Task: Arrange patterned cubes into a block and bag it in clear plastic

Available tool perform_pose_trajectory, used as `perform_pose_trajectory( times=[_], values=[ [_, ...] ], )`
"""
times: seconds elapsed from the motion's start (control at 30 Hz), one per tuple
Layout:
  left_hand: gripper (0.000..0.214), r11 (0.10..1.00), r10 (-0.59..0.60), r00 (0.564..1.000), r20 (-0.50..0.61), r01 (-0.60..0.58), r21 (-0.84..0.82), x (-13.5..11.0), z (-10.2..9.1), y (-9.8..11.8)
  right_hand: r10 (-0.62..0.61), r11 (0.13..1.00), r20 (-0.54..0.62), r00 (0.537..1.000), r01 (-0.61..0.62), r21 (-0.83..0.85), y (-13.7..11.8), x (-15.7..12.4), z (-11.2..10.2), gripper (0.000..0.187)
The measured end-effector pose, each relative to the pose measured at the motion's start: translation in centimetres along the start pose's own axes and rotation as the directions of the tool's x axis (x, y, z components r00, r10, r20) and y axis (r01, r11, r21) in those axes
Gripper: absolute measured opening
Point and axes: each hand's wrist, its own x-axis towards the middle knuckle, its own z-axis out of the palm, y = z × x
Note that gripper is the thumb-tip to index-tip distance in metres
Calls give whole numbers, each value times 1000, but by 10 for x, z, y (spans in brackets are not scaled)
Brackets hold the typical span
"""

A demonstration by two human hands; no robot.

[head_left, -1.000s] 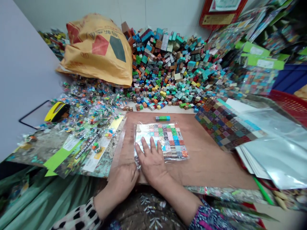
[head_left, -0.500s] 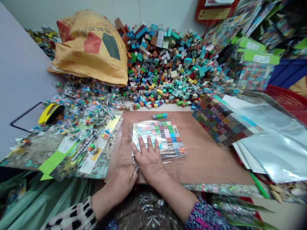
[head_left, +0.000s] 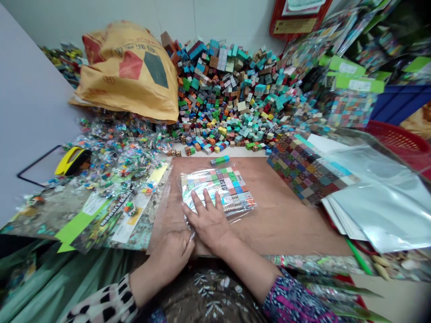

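A clear plastic bag holding a flat layer of patterned cubes (head_left: 237,186) lies on the brown board (head_left: 269,224) in front of me. My right hand (head_left: 210,220) rests flat on the bag's near left part, fingers spread. Beside it, my left hand (head_left: 175,251) is closed in a fist on the near left edge of the bag, pinching the plastic. Just beyond the bag lies a short green and blue block stick (head_left: 220,160).
A heap of coloured blocks (head_left: 229,103) lines the wall, beside a yellow sack (head_left: 128,80). Small bagged figures and a yellow stapler-like tool (head_left: 71,161) lie left. At right are a large block slab (head_left: 303,172), clear plastic bags (head_left: 380,197) and a red basket (head_left: 400,137).
The bag of cubes has turned slightly, its right side now lower. Both hands keep nearly the same places, the right still pressing and the left still gripping. The view has shifted a little.
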Motion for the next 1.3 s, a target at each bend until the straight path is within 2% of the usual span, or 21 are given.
perform_pose_trajectory(
  times=[0.2,0.43,0.93,1.17,1.3],
  values=[
    [36,999,52,995,-85,-53,-12,-1,3,-1,19,999,29,999,-20,38,-2,3,0,44],
    [39,996,-1,999,45,-3,93,0,0,4,43,998,-8,999,-43,41,-4,7,4,42],
    [39,991,-2,997,76,-9,137,0,1,6,71,997,-60,996,-68,39,-6,10,11,42],
    [34,989,-147,989,32,146,24,-1,7,6,28,999,-76,997,-25,32,-2,11,12,43],
    [33,971,-240,971,-17,240,-24,-3,5,-2,-2,999,-149,989,-3,-35,14,-11,5,45]
  ],
)
